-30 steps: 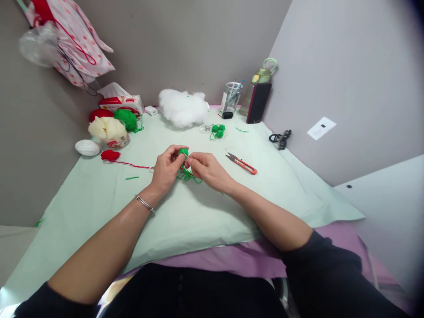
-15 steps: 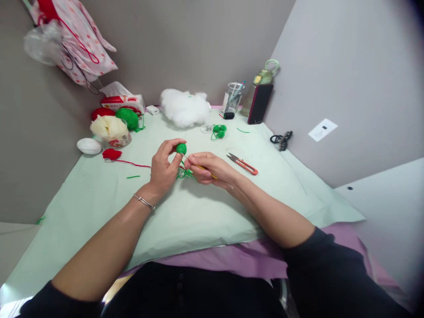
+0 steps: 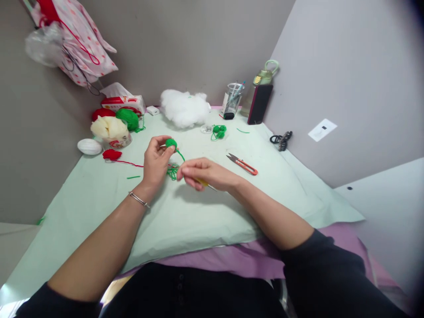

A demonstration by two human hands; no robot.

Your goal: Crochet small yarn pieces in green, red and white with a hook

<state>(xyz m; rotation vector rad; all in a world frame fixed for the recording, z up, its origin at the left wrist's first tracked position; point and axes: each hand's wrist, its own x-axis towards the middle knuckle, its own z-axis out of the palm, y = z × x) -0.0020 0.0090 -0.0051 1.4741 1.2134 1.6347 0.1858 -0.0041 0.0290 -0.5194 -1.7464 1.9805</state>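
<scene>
Between thumb and fingers, my left hand (image 3: pixel 156 160) pinches a small round green crochet piece (image 3: pixel 171 143). A strand of green yarn (image 3: pixel 180 154) runs from it down to my right hand (image 3: pixel 206 173). My right hand is closed around a crochet hook (image 3: pixel 202 181) with a yellow grip, its metal end sticking out below the palm. The hook's working tip is hidden by my fingers. A loose tangle of green yarn (image 3: pixel 172 171) lies on the cloth between my hands. A red crochet piece (image 3: pixel 112 154) trails a red strand toward my left wrist.
Orange thread snips (image 3: pixel 243 164) lie right of my hands. White stuffing (image 3: pixel 184 108), small green pieces (image 3: pixel 219 131), a clear cup (image 3: pixel 232 100), a phone (image 3: pixel 260 104) and a bottle (image 3: pixel 264 78) stand behind. Yarn balls (image 3: pixel 127 119), a tub (image 3: pixel 115 139) and a tissue box (image 3: pixel 123 102) are at left.
My left hand has moved left with the green piece. My right hand has drawn down and away, so the hook is off the piece and the green strand stretches between my hands.
</scene>
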